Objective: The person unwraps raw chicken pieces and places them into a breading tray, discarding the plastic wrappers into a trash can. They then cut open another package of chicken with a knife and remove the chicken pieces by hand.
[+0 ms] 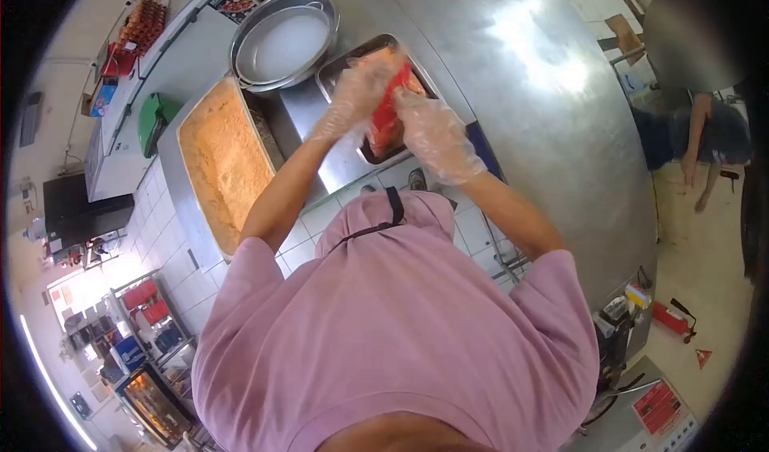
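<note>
Seemingly light, limp and slippery, a glossy red packet (386, 125) is hanging over a rectangular steel tray (398, 155); the plastic-gloved right hand (437, 135) is pinching its upper edge, probably the surest hold; the left hand (359, 93) is blurring, grip unclear.

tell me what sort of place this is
Probably a commercial kitchen: there's a broad stainless-steel table, a large pan of orange, crumbly-looking stuff, and the clear-gloved left hand and right hand.
</note>
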